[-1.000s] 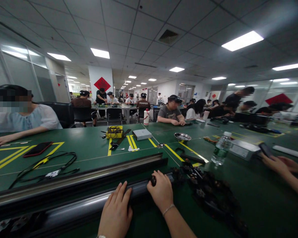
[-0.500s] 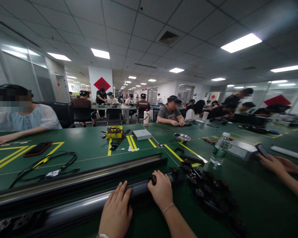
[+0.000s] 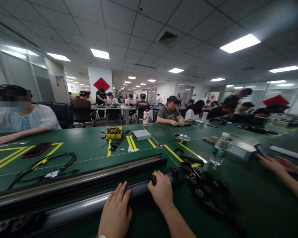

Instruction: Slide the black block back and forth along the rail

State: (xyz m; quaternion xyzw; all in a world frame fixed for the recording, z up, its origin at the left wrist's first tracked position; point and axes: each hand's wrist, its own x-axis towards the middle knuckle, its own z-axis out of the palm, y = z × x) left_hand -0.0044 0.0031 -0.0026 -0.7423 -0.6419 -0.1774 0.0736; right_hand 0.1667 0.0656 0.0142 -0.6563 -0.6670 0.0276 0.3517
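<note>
A long dark metal rail [image 3: 81, 205] lies across the green table in front of me. My left hand [image 3: 116, 210] rests on it with the fingers stretched out flat. Farther right along the same rail, my right hand [image 3: 161, 190] is closed round a small black part [image 3: 154, 180], of which only a rounded end shows. Its exact kind is hidden by my fingers. Behind this rail runs a second long channel-shaped rail [image 3: 96, 173]. Dark fittings [image 3: 22, 222] sit at the left end of the near rail.
A heap of black parts [image 3: 211, 191] lies to the right, below a water bottle [image 3: 220, 149]. Beyond the rails are a metal bowl [image 3: 181, 138], a grey box [image 3: 141, 134], black cables [image 3: 62, 165] and a phone [image 3: 36, 149]. At right, another person's hands [image 3: 275, 165] hold a phone-like device.
</note>
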